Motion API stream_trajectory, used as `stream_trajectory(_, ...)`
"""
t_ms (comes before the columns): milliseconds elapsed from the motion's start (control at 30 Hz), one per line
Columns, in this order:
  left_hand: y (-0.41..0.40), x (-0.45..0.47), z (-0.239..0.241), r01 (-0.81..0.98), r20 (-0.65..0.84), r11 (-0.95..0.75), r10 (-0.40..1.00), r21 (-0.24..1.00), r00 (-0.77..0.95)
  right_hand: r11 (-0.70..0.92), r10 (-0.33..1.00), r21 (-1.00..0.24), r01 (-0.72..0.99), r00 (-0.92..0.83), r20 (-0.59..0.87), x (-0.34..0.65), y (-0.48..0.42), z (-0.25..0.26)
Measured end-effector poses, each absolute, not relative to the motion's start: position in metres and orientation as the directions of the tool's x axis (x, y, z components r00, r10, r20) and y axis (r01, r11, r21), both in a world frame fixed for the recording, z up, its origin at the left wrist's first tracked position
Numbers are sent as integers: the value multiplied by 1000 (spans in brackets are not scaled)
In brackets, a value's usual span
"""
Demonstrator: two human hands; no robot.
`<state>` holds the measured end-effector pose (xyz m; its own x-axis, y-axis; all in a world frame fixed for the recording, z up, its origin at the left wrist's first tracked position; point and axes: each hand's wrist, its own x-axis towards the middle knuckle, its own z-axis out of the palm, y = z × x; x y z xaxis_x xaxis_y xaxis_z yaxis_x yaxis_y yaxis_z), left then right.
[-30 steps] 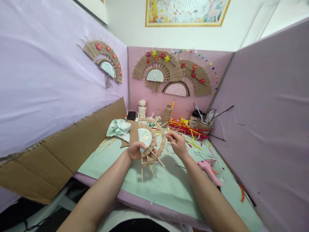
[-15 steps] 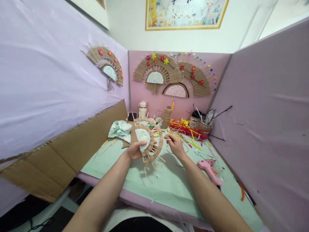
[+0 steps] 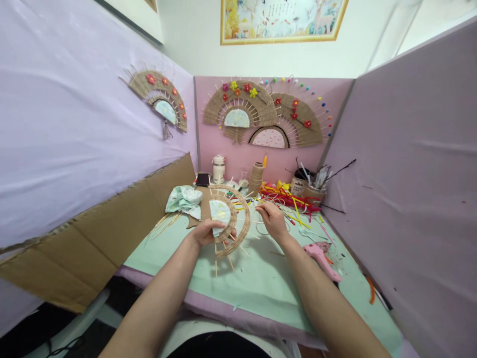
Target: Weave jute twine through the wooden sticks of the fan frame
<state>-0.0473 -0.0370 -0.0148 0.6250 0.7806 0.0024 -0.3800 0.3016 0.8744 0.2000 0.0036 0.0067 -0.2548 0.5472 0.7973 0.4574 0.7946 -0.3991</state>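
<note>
My left hand (image 3: 204,232) grips a half-round woven fan (image 3: 231,219) upright over the green table (image 3: 261,283). The fan has a pale fabric centre, rings of jute twine and thin wooden sticks poking out all round. My right hand (image 3: 271,219) is at the fan's right edge, fingers pinched on a strand of twine (image 3: 261,229) that loops down onto the table.
A pink glue gun (image 3: 321,259) lies right of my right arm. Coloured strips (image 3: 286,200), cups of tools (image 3: 311,188), a twine spool (image 3: 256,177) and a small bottle (image 3: 218,168) stand at the back. Folded fabric (image 3: 184,199) and loose sticks lie left. Cardboard (image 3: 104,228) leans along the left wall.
The fan has turned a little in my left hand and sits slightly lower. My right hand stays pinched at its right edge, working the twine.
</note>
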Motion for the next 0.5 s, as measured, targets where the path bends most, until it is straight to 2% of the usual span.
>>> stream_trajectory(333, -39, -49, -7, -303, -23, 309, 734, 901, 679, 808, 488, -385, 447, -140, 861, 211, 5, 15)
stream_trajectory(500, -39, -50, -7, -262, -47, 338, 687, 904, 725, 807, 506, -418, 417, -123, 854, 212, 2, 19)
